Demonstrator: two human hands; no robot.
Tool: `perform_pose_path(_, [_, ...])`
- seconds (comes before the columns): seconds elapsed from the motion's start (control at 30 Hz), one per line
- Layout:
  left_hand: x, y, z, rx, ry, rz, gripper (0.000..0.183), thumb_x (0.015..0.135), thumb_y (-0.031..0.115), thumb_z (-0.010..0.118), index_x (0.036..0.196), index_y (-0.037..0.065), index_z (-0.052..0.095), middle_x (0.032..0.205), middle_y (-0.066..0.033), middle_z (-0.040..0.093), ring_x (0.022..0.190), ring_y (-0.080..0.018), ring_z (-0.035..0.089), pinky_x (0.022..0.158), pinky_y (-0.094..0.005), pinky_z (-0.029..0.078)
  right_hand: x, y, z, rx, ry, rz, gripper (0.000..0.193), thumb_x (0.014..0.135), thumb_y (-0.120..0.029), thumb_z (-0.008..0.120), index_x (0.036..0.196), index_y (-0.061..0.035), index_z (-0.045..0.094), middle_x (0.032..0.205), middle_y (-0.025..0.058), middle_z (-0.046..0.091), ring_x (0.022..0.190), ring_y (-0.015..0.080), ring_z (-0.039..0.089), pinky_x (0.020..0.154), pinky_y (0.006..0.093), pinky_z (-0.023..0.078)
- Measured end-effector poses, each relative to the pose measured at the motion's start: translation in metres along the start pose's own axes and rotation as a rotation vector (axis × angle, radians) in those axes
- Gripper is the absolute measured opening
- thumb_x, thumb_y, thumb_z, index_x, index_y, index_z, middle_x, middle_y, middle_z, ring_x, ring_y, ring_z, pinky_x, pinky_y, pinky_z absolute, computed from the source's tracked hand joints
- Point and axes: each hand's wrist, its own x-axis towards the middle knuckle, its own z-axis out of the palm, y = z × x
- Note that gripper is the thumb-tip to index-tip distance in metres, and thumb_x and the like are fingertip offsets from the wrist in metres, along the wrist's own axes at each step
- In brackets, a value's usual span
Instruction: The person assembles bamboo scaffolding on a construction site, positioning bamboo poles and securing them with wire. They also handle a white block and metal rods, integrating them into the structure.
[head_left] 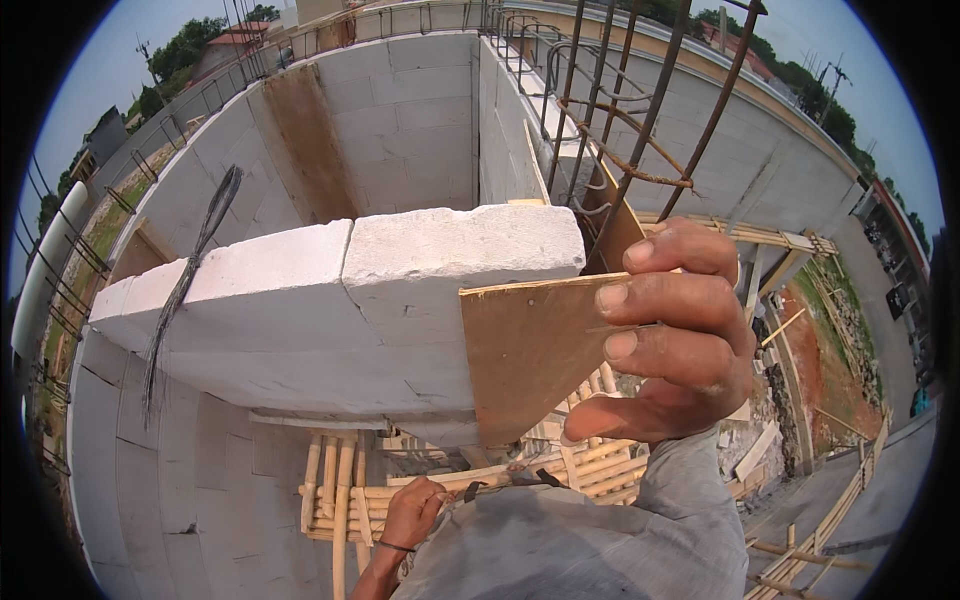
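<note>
Close in front of me, my right hand (685, 335) grips the edge of a brown plywood board (520, 350), fingers curled over it and thumb below. The board stands against the end of a pale block wall (460, 245), just under its top. Lower down beside my body is my left hand (413, 512), its fingers curled closed with a dark band at the wrist. Whatever it may hold is hidden. A bundle of thin dark tie wire (195, 265) hangs over the wall top to the left.
Rusty rebar (660, 110) with bent stirrups rises behind the board, next to another plywood panel (617, 220). Bamboo scaffolding (345, 490) lies below me. At the right, far below, are reddish ground (820, 340) and a grey road (875, 270).
</note>
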Motion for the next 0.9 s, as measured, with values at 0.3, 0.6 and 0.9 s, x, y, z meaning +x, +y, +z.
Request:
perform_pose_path(0.3, [0.005,-0.003,-0.006,0.013,0.100,0.002,0.011,0.087,0.009,0.059,0.084,-0.001,0.063,0.079,-0.0138,0.059,0.073,-0.0317,0.060,0.066,-0.0387,0.047,0.016,-0.020,-0.004,0.007,0.234,-0.149,0.033,0.072,-0.032,0.083,0.097,-0.0193,0.065,0.077,-0.0058,0.040,0.069,0.0135,0.037,0.055,0.0273,0.030])
perform_pose_path(0.6, [0.011,-0.003,-0.003,0.012,0.189,-0.024,0.011,0.088,0.009,0.060,0.083,-0.001,0.060,0.079,-0.0140,0.060,0.071,-0.0288,0.059,0.065,-0.0370,0.046,-0.125,-0.035,0.120,0.105,-0.616,-0.098,0.036,0.074,-0.025,0.073,0.099,-0.0017,0.061,0.087,0.0039,0.057,0.083,0.0180,0.058,0.065,0.0298,0.051])
perform_pose_path(0.9, [0.000,-0.018,-0.013,-0.827,-0.179,-0.510,0.028,0.102,0.027,0.047,0.091,0.003,0.056,0.070,0.0019,0.042,0.063,-0.0109,0.037,0.058,-0.0250,0.032,-0.163,-0.019,0.114,0.216,-0.686,0.028,0.009,0.072,-0.015,0.062,0.071,-0.0093,0.055,0.071,0.0017,0.053,0.067,0.0195,0.061,0.057,0.0341,0.049])
